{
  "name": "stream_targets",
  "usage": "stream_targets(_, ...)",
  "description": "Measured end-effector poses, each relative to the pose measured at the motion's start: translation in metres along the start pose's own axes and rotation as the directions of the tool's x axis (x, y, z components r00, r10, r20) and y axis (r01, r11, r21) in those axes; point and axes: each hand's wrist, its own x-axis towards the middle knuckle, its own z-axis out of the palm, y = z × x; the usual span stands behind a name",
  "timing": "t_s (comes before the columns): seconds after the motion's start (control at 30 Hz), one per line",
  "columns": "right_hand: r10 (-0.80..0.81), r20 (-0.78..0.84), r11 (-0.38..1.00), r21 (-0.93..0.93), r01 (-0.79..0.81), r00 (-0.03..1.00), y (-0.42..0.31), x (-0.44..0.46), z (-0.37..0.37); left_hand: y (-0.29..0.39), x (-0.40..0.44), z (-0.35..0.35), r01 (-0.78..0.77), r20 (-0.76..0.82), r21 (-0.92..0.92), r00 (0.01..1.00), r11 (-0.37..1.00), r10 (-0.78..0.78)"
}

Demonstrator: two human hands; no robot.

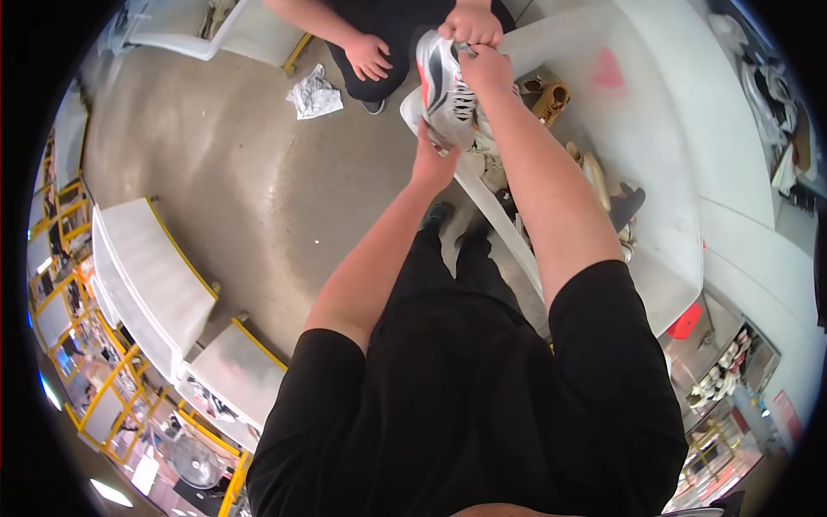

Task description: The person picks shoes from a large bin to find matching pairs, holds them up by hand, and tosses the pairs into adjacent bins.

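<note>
A silver-and-white lace-up running shoe (443, 90) is held at the corner of a white bin (663, 155) containing shoes. Its near end is gripped by the curled left hand (435, 162); its collar is grasped by the nearly closed right hand (488, 71), beside a co-worker's hand (474, 24).

Picture read as a dial. Black T-shirt (465, 388) fills 6 o'clock: plain matte cloth, soft creases over my front, loose cut. Left sleeve (323, 370) at 7 o'clock, right sleeve (599, 319) at 4; both short, wide, same black, hems straight and ending on the upper arm. Forearms bare. Left hand (435, 164) at 12 and right hand (489, 71) toward 1, also bare. Trousers (422, 267) near dial centre, black like the shirt. One shoe (438, 214) just off centre toward 1: dark, details too small to tell.
</note>
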Motion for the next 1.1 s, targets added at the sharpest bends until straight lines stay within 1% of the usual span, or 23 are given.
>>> stream_targets(0.03,0.038,0.039,0.991,-0.130,-0.033,0.999,-0.005,0.005,0.006,0.000,-0.002,0.000,-0.022,0.041,-0.018,0.999,1.000,0.023)
stream_targets(0.17,0.093,0.241,0.993,-0.092,-0.073,0.966,0.004,0.020,0.011,-0.005,-0.010,-0.009,0.074,0.161,-0.119,0.985,0.990,-0.054)
stream_targets(0.2,0.087,0.239,0.993,-0.100,-0.064,0.967,0.013,0.021,0.005,-0.010,-0.009,-0.015,0.056,0.284,-0.023,0.958,0.998,-0.047)
stream_targets(0.23,0.004,0.329,0.993,-0.112,0.035,0.944,0.022,0.020,-0.006,-0.008,-0.010,-0.023,0.024,0.404,0.069,0.913,0.997,-0.050)
stream_targets(0.27,-0.068,0.420,0.984,-0.119,0.130,0.905,0.031,0.015,-0.013,-0.007,-0.014,-0.029,0.026,0.408,0.057,0.912,0.998,-0.047)
stream_targets(0.33,-0.069,0.391,0.973,-0.176,0.148,0.918,0.045,-0.022,-0.044,0.010,-0.032,-0.048,0.097,0.316,-0.181,0.948,0.979,-0.036)
stream_targets(0.37,-0.228,0.403,0.935,-0.163,0.315,0.886,0.059,-0.038,-0.059,0.010,-0.035,-0.058,0.110,0.336,-0.180,0.941,0.977,-0.044)
stream_targets(0.4,-0.383,0.408,0.868,-0.148,0.474,0.829,0.069,-0.052,-0.073,0.011,-0.031,-0.066,0.121,0.267,-0.267,0.963,0.956,-0.048)
stream_targets(0.43,-0.364,0.409,0.876,-0.155,0.457,0.837,0.072,-0.071,-0.090,0.014,-0.028,-0.068,0.129,0.196,-0.350,0.979,0.928,-0.063)
stream_targets(0.5,-0.566,0.497,0.717,-0.097,0.691,0.657,0.073,-0.120,-0.126,0.039,-0.035,-0.064,0.159,0.221,-0.306,0.971,0.939,-0.092)
stream_targets(0.57,-0.578,0.505,0.734,-0.023,0.679,0.641,0.086,-0.167,-0.128,0.045,-0.042,-0.046,0.177,0.245,-0.259,0.963,0.949,-0.112)
stream_targets(0.63,-0.597,0.500,0.743,0.049,0.667,0.628,0.105,-0.211,-0.121,0.042,-0.050,-0.022,0.332,0.634,-0.001,0.730,0.943,-0.256)
stream_targets(0.67,-0.626,0.418,0.739,0.049,0.671,0.658,0.116,-0.234,-0.115,0.035,-0.059,-0.012,0.330,0.648,0.018,0.715,0.944,-0.262)
stream_targets(0.73,-0.636,0.323,0.748,0.035,0.663,0.700,0.123,-0.273,-0.113,-0.005,-0.076,0.011,0.116,0.475,0.215,0.855,0.970,-0.208)
stream_targets(0.77,-0.447,0.100,0.891,-0.037,0.453,0.889,0.117,-0.294,-0.115,-0.022,-0.075,0.017,0.033,0.462,0.283,0.871,0.958,-0.166)
stream_targets(0.8,-0.209,-0.140,0.978,-0.047,0.205,0.968,0.114,-0.309,-0.112,-0.030,-0.077,0.021,0.021,0.475,0.292,0.864,0.956,-0.164)
stream_targets(0.83,0.007,-0.189,0.999,-0.039,-0.015,0.982,0.120,-0.325,-0.100,-0.036,-0.082,0.023,-0.003,0.463,0.323,0.873,0.946,-0.155)
stream_targets(0.87,0.021,-0.196,0.999,-0.036,-0.028,0.980,0.144,-0.344,-0.071,-0.042,-0.087,0.024,-0.023,0.447,0.354,0.882,0.935,-0.148)
stream_targets(0.9,0.311,-0.075,0.905,0.327,-0.271,0.947,0.174,-0.361,-0.032,-0.047,-0.091,0.025,-0.031,0.455,0.363,0.878,0.931,-0.148)
stream_targets(0.97,0.580,0.233,0.669,0.410,-0.620,0.781,0.175,-0.373,-0.026,-0.052,-0.093,0.030,0.067,0.419,0.117,0.901,0.991,-0.111)
stream_targets(1.0,0.584,0.223,0.666,0.417,-0.618,0.780,0.165,-0.374,-0.037,-0.049,-0.096,0.033,0.057,0.426,0.118,0.899,0.991,-0.102)
stream_targets(1.07,0.608,0.222,0.558,0.563,-0.609,0.763,0.151,-0.376,-0.052,-0.033,-0.105,0.035,0.184,0.414,-0.105,0.902,0.977,-0.125)
stream_targets(1.1,0.605,0.213,0.562,0.567,-0.602,0.767,0.154,-0.376,-0.057,-0.018,-0.109,0.029,0.220,0.427,-0.087,0.889,0.972,-0.163)
